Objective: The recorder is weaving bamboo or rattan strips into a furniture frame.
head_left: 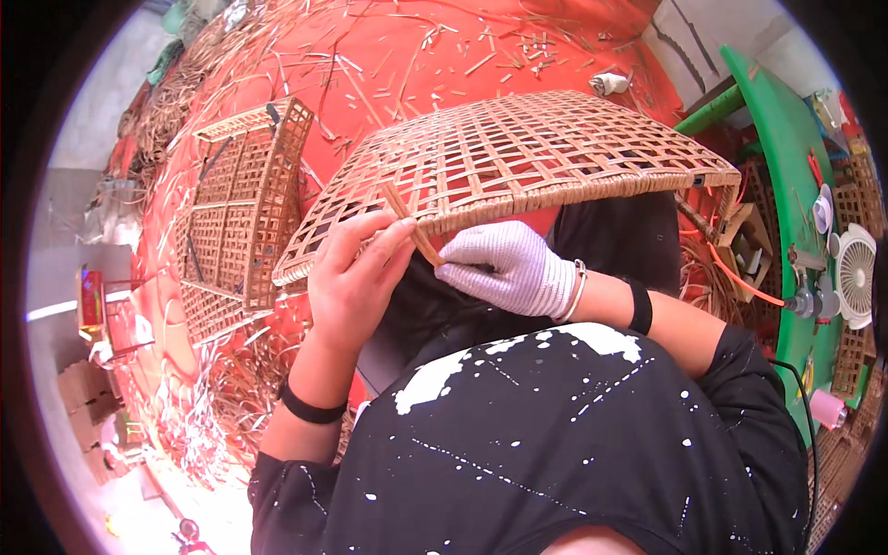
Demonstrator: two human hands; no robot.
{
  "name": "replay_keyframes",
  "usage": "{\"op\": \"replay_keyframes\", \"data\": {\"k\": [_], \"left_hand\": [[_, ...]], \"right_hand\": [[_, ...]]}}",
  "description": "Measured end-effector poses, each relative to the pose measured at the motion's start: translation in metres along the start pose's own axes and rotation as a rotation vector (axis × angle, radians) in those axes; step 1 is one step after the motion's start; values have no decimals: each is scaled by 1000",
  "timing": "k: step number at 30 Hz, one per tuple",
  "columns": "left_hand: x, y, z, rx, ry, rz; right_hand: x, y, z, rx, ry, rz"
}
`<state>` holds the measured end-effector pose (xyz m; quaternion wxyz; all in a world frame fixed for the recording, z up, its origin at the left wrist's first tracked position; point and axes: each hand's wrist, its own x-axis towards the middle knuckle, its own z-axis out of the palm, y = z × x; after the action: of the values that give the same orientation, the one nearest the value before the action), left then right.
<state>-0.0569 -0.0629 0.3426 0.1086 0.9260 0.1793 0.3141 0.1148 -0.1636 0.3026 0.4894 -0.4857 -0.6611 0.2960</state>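
A large openwork woven rattan panel (518,139) lies across my lap, with a tightly wrapped near edge. My bare left hand (356,264) is at the left part of that edge, pinching a short bundle of flat rattan strips (424,244) between thumb and fingers. The bundle slants across the wrapped edge, its upper end over the weave. My right hand (509,268), in a white knitted glove, is closed with its fingertips on the bundle's lower end. How far the bundle touches the edge is hard to tell.
At the left stands another woven rattan piece (231,213) with a boxy frame. Loose strips and offcuts litter the red floor covering (370,92). On the right are a green table (768,148), a white fan (856,277), an orange hose (745,282) and a cardboard box (747,242).
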Motion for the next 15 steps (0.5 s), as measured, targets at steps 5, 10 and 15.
{"op": "replay_keyframes", "data": {"k": [5, 10, 15], "left_hand": [[-8, 0, 5, 23, -36, 89], [-15, 2, 4, -25, -66, 139], [-12, 9, 0, -51, -90, 165]], "right_hand": [[-4, -3, 0, 17, -26, -9], [-3, -2, 0, 0, -67, -79], [-1, -9, -3, 19, -64, -112]]}}
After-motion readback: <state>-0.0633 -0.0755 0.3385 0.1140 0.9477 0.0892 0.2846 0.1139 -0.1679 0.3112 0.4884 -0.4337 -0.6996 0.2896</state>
